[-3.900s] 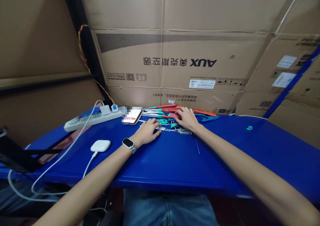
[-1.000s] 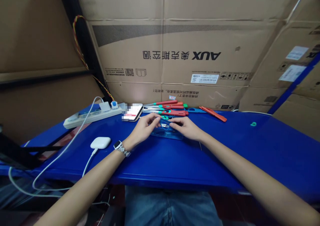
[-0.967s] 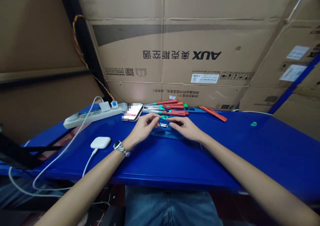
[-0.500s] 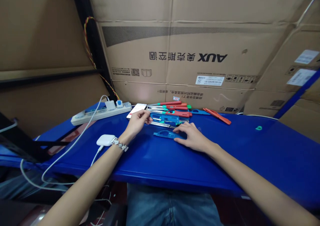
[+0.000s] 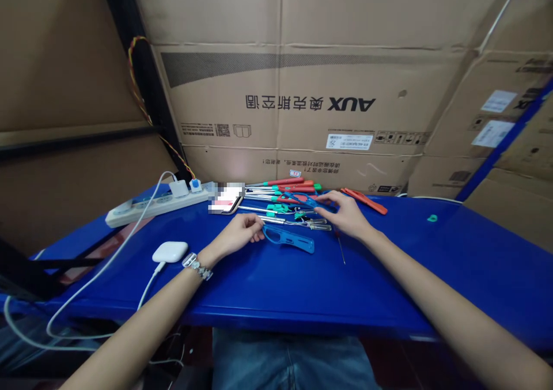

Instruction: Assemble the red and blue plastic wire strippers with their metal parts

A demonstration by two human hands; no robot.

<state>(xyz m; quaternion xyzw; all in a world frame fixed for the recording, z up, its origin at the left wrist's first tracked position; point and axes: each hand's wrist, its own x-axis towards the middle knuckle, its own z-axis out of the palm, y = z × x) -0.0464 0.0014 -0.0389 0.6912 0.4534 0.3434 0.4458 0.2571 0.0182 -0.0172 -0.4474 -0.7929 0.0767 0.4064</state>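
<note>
My left hand point(image 5: 242, 233) pinches the narrow end of a blue plastic handle shell point(image 5: 298, 242) with an oval opening, low over the table's front part. In my right hand point(image 5: 343, 211), thumb and fingers close on the end of a second blue handle shell point(image 5: 298, 197), which lies across the pile of lighter parts. Between the two shells are metal tubes point(image 5: 273, 220) with wires, green plastic pieces point(image 5: 276, 209) and small clear tanks point(image 5: 319, 226). Beneath my right hand lies a thin screwdriver point(image 5: 341, 250), its handle partly hidden.
Red long lighters point(image 5: 285, 181) are heaped at the back, with red shells point(image 5: 367, 201) to their right. A phone point(image 5: 228, 199), a power strip point(image 5: 151, 204) and a white earphone case point(image 5: 170, 252) with a cable stand left. A green piece point(image 5: 432, 218) lies right. Cardboard point(image 5: 302, 79) walls the back.
My left hand has brought its blue shell from the pile toward the front. My right hand has moved the other shell back over the pile, uncovering the screwdriver. The view has shifted slightly.
</note>
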